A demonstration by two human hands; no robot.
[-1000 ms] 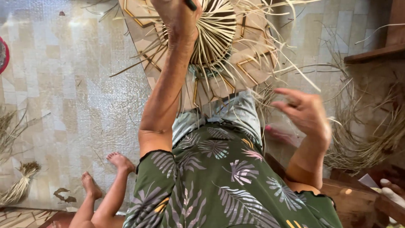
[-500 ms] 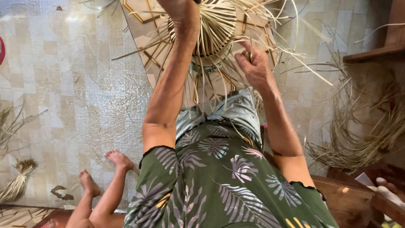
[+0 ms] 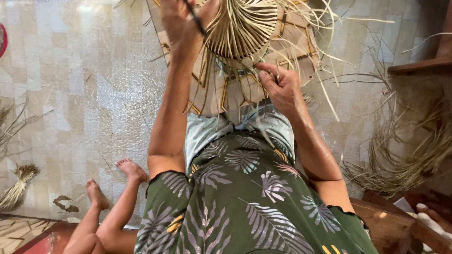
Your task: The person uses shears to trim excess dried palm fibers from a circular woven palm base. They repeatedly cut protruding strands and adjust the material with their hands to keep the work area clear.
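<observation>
While the head camera looked down over the lap, the scene stood thus:
Woven piece: a round palm-strip weave lay on a flat woven board above the knees, loose strips fanning outward.
Left hand: the left hand was raised at the weave's left edge, fingers closed around a thin dark tool and some strips.
Right hand: the right hand pressed at the weave's lower edge, fingers pinching strips.
Surroundings: pale tiled floor; a heap of dry fibre lay to the right; a small bundle lay far left; a child's bare feet rested beside the green leaf-print dress.
</observation>
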